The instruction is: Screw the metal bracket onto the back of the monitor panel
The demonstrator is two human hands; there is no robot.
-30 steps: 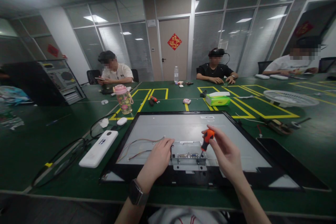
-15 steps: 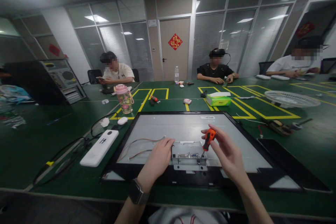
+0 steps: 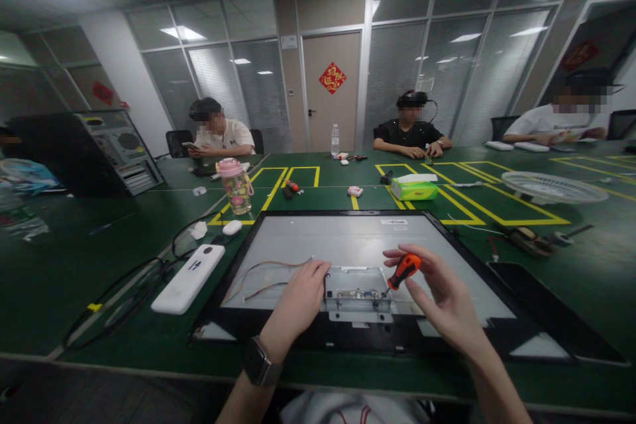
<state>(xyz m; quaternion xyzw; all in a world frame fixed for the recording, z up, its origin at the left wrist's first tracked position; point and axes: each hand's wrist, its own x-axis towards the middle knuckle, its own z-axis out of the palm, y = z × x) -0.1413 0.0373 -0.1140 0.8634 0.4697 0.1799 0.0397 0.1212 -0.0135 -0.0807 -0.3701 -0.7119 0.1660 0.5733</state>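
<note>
A flat display panel [image 3: 308,232] with a black frame lies back side up on the table before me. On its lower middle sits a metal bracket [image 3: 360,311] with a row of connector ports. My left hand [image 3: 305,288] is curled over the bracket's left edge, gripping it. My right hand [image 3: 440,285] holds an orange and black screwdriver [image 3: 405,270] by its handle, between thumb and fingers. The screwdriver leans to the right, its tip down at the ports on the bracket's right part. Thin cables [image 3: 265,289] run over the panel left of my left hand.
Left of the panel lie a white power bank [image 3: 189,278] and a black cable [image 3: 116,334]. Behind stand a pink-lidded bottle [image 3: 234,187] and a green tissue pack [image 3: 415,189]. A dark flat panel [image 3: 551,308] lies at right. Several people sit across the table.
The screwdriver's handle has tipped over to the right, and my right hand has shifted right with it. My left hand stays on the bracket.
</note>
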